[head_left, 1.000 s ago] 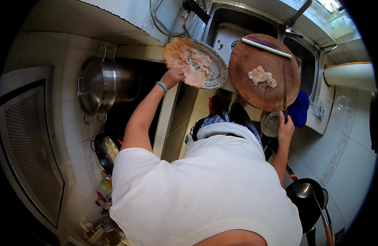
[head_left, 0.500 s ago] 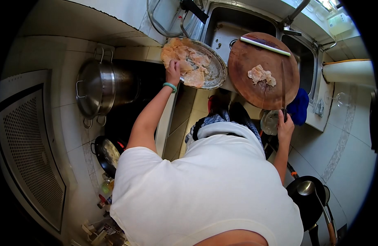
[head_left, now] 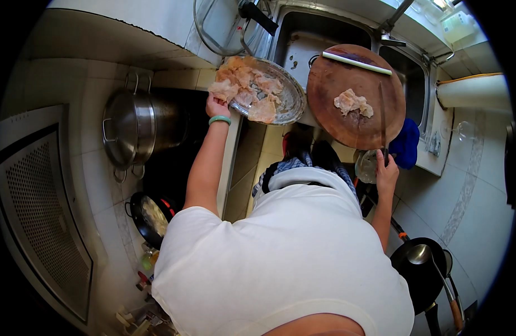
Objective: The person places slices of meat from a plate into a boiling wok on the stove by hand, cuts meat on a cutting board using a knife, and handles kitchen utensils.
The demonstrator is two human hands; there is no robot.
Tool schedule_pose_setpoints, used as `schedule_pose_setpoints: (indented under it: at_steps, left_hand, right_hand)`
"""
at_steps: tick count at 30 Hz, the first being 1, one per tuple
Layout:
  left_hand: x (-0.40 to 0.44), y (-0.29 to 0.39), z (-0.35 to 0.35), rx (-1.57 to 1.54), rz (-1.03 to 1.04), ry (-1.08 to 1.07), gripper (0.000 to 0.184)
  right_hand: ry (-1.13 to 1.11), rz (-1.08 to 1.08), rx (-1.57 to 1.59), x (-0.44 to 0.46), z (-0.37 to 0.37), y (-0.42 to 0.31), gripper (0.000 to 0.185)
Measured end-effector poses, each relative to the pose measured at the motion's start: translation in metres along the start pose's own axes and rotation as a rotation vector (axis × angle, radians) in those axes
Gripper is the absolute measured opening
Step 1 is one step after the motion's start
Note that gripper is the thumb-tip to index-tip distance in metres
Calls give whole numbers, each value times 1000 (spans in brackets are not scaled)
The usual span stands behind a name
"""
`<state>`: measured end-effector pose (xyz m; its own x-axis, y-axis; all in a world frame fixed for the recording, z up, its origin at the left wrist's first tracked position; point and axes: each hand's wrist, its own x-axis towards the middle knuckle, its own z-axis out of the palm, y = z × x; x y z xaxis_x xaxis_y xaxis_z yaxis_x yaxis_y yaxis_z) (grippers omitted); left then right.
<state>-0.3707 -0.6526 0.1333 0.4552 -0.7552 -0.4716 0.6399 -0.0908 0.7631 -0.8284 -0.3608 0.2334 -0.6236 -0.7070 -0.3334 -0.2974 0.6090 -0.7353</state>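
Note:
My left hand [head_left: 216,106], with a green bangle at the wrist, is closed on a thin slice of raw meat [head_left: 223,89] at the left rim of an oval plate [head_left: 294,102]. More pale pink slices [head_left: 262,110] are spread over that plate. My right hand [head_left: 387,173] grips the handle of a knife [head_left: 382,115], whose blade lies along the right side of a round wooden cutting board [head_left: 339,126]. At the board's middle sits a crumpled piece of raw meat [head_left: 353,103]. A long white stalk [head_left: 356,63] rests near its far edge.
A double sink [head_left: 325,27] lies behind and beneath the board. At left stand a large steel pot [head_left: 126,124] and a black pan [head_left: 140,218] with pale food. A dark wok [head_left: 414,280] with a ladle [head_left: 419,254] is at lower right. A blue cloth [head_left: 407,145] hangs beside the board.
My left hand has moved left from over the plate to its rim, drawing a slice of meat along. My right hand and the knife stay almost where they were.

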Motion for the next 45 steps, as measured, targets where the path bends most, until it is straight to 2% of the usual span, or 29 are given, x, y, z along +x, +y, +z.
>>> schedule_pose_setpoints:
  at_steps: [3,6,9,11,12,13,15,16,17,19,20,23,27,30,32,33,35,37,39,43,45]
  left_hand:
    - [-29,6,5,-20,66,-130,29]
    - [-33,-5,1,154,157,-134,21]
    - [-49,-2,4,280,169,-135,25]
    - [-61,-2,4,416,272,-409,24]
    - [-60,-1,1,602,392,-470,27]
    - [-63,0,0,601,393,-469,27]
    - [-85,7,7,1471,921,-384,38]
    - [-88,6,10,1577,1177,-419,49]
    - [-87,0,12,1579,1178,-413,49]
    - [-74,-17,19,1694,968,-176,53]
    - [-69,-21,25,1788,955,-67,51]
    - [-62,-22,38,1878,975,-145,43]
    - [-45,-33,35,1841,912,-92,32]
    - [-37,-34,28,1757,1027,-199,28]
    - [-41,-31,25,1435,841,-306,24]
    - [-46,-28,23,1436,842,-310,24]
    - [-57,-20,19,1251,878,-288,20]
    - [-55,-11,19,1197,862,-263,20]
    - [-49,2,22,1091,849,-100,20]
    - [-19,35,34,1285,886,-72,20]
    - [2,40,34,1173,841,-57,19]
  right_hand:
    - [-17,8,23,-1,1,-3,45]
    - [-29,-23,34,-4,2,-9,40]
    - [-40,-29,50,-5,3,-12,45]
    - [-41,-29,56,-5,5,-13,45]
    - [-40,-26,61,-5,6,-12,45]
    - [-41,-27,61,-5,6,-12,45]
    - [-42,-35,58,-5,6,-12,45]
    - [-45,-37,58,-3,7,-9,45]
    - [-47,-50,59,0,9,-2,43]
    - [-49,-62,60,2,10,0,41]
    - [-54,-76,44,2,9,-3,40]
    - [-65,-88,22,4,9,-6,40]
    - [-85,-38,16,-2,8,-20,44]
    - [-67,-69,20,-3,11,-13,45]
    - [-73,-59,28,-4,10,-11,45]
    - [-80,-50,36,-5,10,-11,45]
    - [-66,-43,54,-6,12,-5,45]
    - [-53,-37,71,-7,12,-1,45]
    - [-33,-60,40,-6,12,0,46]
    - [-28,-108,42,-3,12,3,38]
    - [-58,-93,56,-2,11,1,38]
